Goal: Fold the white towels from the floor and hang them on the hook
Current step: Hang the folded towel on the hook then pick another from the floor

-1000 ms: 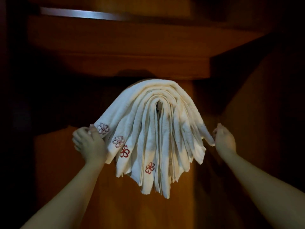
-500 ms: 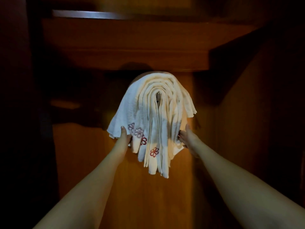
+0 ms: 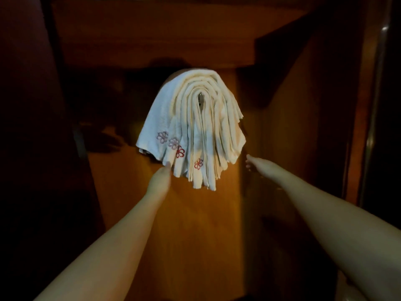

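Several folded white towels (image 3: 193, 127) with red flower embroidery hang draped over a metal hook (image 3: 200, 98) on a wooden panel. My left hand (image 3: 159, 181) is just below the towels' lower left edge, its fingertips touching the hanging cloth, fingers straight and blurred. My right hand (image 3: 257, 166) is to the lower right of the bundle, apart from it, fingers extended toward the panel. Neither hand holds anything.
A wooden shelf (image 3: 152, 46) juts out right above the towels. Wooden wardrobe walls (image 3: 308, 118) close in on both sides. A dark door edge with a metal handle (image 3: 368, 135) stands at far right.
Both hands have come down and off the towels' sides. The bundle, earlier spread wide, has been pressed narrower and now hangs on its own.
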The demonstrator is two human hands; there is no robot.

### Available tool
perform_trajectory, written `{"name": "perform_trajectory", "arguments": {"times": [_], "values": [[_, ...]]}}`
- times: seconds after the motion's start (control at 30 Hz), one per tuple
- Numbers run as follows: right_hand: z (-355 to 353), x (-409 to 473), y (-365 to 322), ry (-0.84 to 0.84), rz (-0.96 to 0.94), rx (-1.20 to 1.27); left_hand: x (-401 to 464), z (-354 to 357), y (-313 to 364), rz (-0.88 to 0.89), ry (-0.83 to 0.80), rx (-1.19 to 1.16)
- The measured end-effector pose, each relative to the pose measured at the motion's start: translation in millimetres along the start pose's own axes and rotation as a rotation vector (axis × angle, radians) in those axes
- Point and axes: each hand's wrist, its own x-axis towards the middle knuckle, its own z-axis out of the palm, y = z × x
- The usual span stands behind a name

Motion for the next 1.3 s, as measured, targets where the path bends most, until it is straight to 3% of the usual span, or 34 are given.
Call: {"name": "perform_trajectory", "arguments": {"times": [0.3,0.63,0.87,1.3], "values": [[46.1,-163.8,70.4,0.043,0.044,-0.305,-109.5,31.9,-59.5,0.18,-0.45,0.421],[58.8,-346.5,234.6,0.008,0.293,-0.576,-237.0,120.5,-164.5,0.217,-0.946,0.521],[29.0,-455.8,344.0,0.067,0.5,-0.571,-318.3,244.0,-192.0,0.344,-1.143,0.688],[-95.6,-573.9,539.3,0.091,0.989,-0.29,-456.3,509.9,-205.0,0.249,-1.459,0.754]]}}
